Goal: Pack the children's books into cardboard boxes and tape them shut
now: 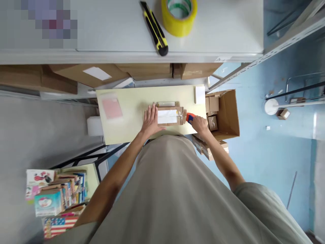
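Note:
A small brown cardboard box point(167, 117) with a white label and shiny clear tape at its right end lies on the pale yellow table point(134, 127). My left hand point(150, 120) rests spread over the box's left end, thumb stretched along its near side. Just right of the box, my right hand point(199, 124) is closed around an orange-and-blue box cutter point(190, 117). The tool's front end points at the box's taped right end; its blade cannot be made out. Behind the box lies a clear-wrapped narrow item point(166, 103).
A pink sheet point(112, 108) and a white block point(199, 95) lie on the table. Right of it stands an open carton point(230, 113) holding small boxes. The shelf point(106, 30) above carries a yellow utility knife point(155, 28) and yellow tape roll point(177, 28). Books point(71, 191) fill the lower left.

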A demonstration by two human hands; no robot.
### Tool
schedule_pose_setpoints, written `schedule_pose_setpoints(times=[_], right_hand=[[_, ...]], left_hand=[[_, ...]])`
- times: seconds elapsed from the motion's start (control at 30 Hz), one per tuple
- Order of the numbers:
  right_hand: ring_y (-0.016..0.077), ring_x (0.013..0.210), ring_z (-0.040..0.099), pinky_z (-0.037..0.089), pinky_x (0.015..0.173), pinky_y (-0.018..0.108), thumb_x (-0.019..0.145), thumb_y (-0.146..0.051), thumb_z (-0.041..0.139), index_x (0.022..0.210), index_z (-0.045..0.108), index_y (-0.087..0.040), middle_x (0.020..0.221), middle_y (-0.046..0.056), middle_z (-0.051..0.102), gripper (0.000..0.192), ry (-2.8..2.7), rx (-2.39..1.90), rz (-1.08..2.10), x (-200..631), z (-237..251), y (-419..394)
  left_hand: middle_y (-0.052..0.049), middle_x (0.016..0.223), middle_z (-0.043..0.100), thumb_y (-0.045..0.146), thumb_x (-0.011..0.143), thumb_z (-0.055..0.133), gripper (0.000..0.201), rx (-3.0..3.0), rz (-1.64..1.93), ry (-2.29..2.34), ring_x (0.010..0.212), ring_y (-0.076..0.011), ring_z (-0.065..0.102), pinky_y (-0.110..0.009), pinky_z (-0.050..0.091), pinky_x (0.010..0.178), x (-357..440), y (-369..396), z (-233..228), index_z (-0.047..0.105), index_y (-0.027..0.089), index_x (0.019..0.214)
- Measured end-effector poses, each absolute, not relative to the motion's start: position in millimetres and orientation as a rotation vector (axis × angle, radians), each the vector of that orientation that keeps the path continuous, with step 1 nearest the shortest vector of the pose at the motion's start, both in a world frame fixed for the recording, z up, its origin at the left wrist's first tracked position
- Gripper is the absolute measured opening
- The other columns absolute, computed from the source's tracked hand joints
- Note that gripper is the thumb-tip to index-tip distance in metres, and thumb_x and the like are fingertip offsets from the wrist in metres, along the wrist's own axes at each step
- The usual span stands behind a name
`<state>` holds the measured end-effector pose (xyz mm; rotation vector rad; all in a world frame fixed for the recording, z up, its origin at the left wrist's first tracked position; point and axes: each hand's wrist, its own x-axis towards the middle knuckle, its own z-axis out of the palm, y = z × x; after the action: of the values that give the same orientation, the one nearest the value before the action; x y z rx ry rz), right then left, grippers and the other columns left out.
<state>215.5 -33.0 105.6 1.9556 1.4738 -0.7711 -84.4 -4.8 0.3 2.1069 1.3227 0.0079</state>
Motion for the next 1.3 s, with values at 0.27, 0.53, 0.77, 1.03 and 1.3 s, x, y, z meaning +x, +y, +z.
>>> schedule_pose_setpoints(times=[0.27, 0.53, 0.77, 1.03, 1.3], right_hand=[[0.0416, 0.119, 0.083, 0.058, 0.093, 0.04, 0.122, -0.04, 0.049, 0.142, 0.062, -0.005, 0.124, 0.031, 0.083, 0.043, 1.663, 2.326, -0.655, 190, 178, -16], [0.0433, 0.104, 0.08, 0.063, 0.092, 0.053, 0.112, -0.029, 0.049, 0.146, 0.052, -0.007, 0.114, 0.026, 0.081, 0.041, 2.546, 2.335, -0.53, 77, 222, 133], [0.0436, 0.138, 0.072, 0.045, 0.13, 0.067, 0.107, -0.01, 0.048, 0.15, 0.06, 0.002, 0.136, 0.032, 0.078, 0.047, 2.684, 2.15, -0.295, 18, 222, 232], [0.0416, 0.171, 0.043, 0.03, 0.143, 0.074, 0.119, -0.03, 0.038, 0.183, 0.035, -0.013, 0.179, 0.025, 0.048, 0.066, 2.927, 2.189, -0.274, 54, 172, 186], [0.0448, 0.168, 0.049, 0.044, 0.135, 0.073, 0.118, -0.071, 0.033, 0.181, 0.03, -0.01, 0.177, 0.034, 0.05, 0.088, 2.257, 2.692, -0.932, 159, 43, -35]], left_hand=[[-0.027, 0.189, 0.039, 0.046, 0.111, 0.066, 0.091, 2.259, 0.604, 1.197, 0.182, -0.045, 0.027, -0.069, 0.027, 0.145, -77, 11, 73, 0.026, 0.014, 0.187], [-0.018, 0.161, 0.068, 0.021, 0.116, 0.048, 0.051, 2.25, 1.324, 1.26, 0.155, -0.0301, 0.064, -0.052, 0.051, 0.136, -86, 127, 172, 0.058, 0.022, 0.166], [-0.018, 0.168, 0.066, 0.012, 0.106, 0.05, 0.058, 2.09, 1.262, 1.432, 0.16, -0.0312, 0.062, -0.051, 0.045, 0.142, -111, 177, 170, 0.063, 0.016, 0.163], [-0.02, 0.16, 0.075, 0.031, 0.112, 0.061, 0.049, 1.766, 0.841, 1.649, 0.149, -0.0352, 0.073, -0.054, 0.057, 0.131, -127, 80, 88, 0.067, 0.018, 0.158], [-0.017, 0.152, 0.081, 0.038, 0.113, 0.063, 0.044, 1.391, 0.427, 1.725, 0.142, -0.0331, 0.079, -0.044, 0.062, 0.122, -126, -27, 12, 0.071, 0.02, 0.153]])
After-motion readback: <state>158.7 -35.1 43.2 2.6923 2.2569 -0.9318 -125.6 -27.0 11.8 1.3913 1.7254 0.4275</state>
